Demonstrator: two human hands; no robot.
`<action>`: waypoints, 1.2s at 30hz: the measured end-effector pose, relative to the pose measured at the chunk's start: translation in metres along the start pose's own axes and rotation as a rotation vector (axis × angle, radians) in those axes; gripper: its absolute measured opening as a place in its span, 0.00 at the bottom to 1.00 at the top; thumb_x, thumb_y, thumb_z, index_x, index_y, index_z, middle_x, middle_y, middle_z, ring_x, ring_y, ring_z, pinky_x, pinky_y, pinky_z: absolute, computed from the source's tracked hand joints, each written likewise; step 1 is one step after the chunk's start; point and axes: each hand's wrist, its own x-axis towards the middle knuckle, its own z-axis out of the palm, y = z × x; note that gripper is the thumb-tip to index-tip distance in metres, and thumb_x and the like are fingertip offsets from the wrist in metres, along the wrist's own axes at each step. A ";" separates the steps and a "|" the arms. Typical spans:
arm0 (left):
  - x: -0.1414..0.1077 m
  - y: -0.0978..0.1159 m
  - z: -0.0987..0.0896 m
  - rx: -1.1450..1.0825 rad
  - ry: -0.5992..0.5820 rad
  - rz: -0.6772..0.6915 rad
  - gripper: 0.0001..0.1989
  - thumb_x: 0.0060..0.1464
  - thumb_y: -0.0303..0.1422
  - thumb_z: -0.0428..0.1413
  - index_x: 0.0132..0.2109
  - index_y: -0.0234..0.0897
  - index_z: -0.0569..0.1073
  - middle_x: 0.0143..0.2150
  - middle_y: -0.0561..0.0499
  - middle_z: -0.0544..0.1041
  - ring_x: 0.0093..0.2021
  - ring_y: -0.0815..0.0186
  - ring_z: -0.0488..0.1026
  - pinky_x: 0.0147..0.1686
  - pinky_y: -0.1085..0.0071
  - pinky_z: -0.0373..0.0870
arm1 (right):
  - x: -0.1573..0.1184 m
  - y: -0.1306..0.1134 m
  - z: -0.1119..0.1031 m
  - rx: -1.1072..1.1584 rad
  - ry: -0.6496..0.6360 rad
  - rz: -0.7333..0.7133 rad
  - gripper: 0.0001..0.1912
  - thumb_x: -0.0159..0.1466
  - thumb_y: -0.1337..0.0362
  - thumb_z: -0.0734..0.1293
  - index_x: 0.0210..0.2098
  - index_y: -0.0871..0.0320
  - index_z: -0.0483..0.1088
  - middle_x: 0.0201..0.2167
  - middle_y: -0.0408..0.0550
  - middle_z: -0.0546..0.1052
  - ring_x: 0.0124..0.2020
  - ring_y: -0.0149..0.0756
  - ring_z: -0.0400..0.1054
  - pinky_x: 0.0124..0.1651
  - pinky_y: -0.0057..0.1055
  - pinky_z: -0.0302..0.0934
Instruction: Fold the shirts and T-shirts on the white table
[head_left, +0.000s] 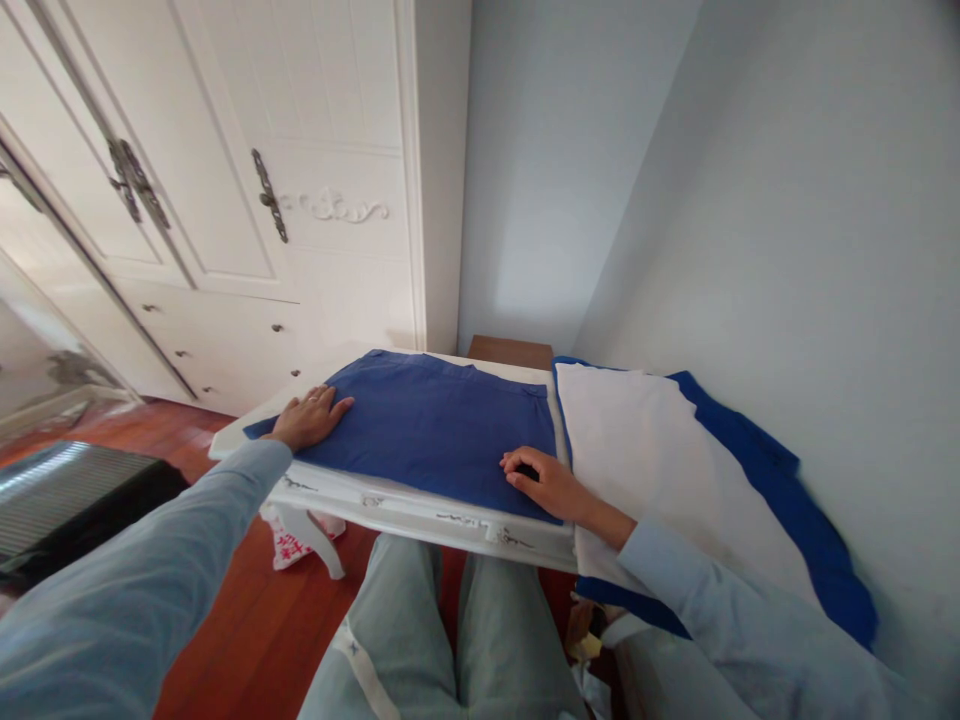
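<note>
A piece of dark blue cloth [439, 420] is spread over a white table [409, 500], with straight edges along the front and right. My left hand [311, 417] lies flat on the cloth's left end, fingers stretched out, a ring on one finger. Near the right end, my right hand [547, 483] rests on the cloth with its fingers loosely curled and the thumb apart. A dark patch shows between thumb and fingers; it looks like shadow. White cloth [645, 440] lies to the right of the table, over brighter blue cloth [814, 510].
A white wardrobe [345, 110] with dark metal handles stands behind and left. Pale walls [555, 170] meet behind the table, beside a brown wooden surface [510, 351]. A dark ribbed case [75, 500] is on the red wooden floor [225, 620]. My legs are under the table's front edge.
</note>
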 end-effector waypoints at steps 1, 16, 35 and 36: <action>-0.001 -0.001 0.000 -0.003 0.005 0.002 0.36 0.65 0.48 0.34 0.69 0.28 0.59 0.73 0.36 0.57 0.74 0.51 0.51 0.70 0.48 0.51 | -0.005 -0.002 0.000 -0.010 -0.015 -0.012 0.07 0.66 0.61 0.64 0.38 0.57 0.71 0.48 0.55 0.78 0.55 0.43 0.70 0.61 0.43 0.60; 0.003 0.018 -0.024 0.210 -0.021 0.078 0.36 0.65 0.54 0.35 0.60 0.29 0.69 0.63 0.29 0.69 0.63 0.42 0.67 0.58 0.42 0.65 | 0.037 -0.043 0.001 -0.110 -0.084 0.055 0.24 0.72 0.47 0.57 0.47 0.61 0.73 0.46 0.56 0.79 0.49 0.44 0.73 0.56 0.41 0.63; 0.064 0.039 0.014 -0.030 0.024 0.112 0.37 0.67 0.53 0.35 0.72 0.33 0.57 0.74 0.38 0.53 0.74 0.51 0.49 0.71 0.53 0.48 | 0.161 0.028 0.026 -0.672 -0.150 0.147 0.38 0.74 0.45 0.48 0.72 0.65 0.53 0.74 0.60 0.50 0.75 0.48 0.42 0.73 0.46 0.38; 0.064 0.038 0.014 -0.033 0.030 0.108 0.37 0.67 0.53 0.35 0.72 0.33 0.57 0.74 0.38 0.53 0.74 0.51 0.49 0.71 0.53 0.48 | 0.158 0.032 0.020 -0.684 -0.156 0.145 0.38 0.74 0.45 0.48 0.72 0.66 0.52 0.74 0.61 0.50 0.75 0.49 0.42 0.74 0.46 0.38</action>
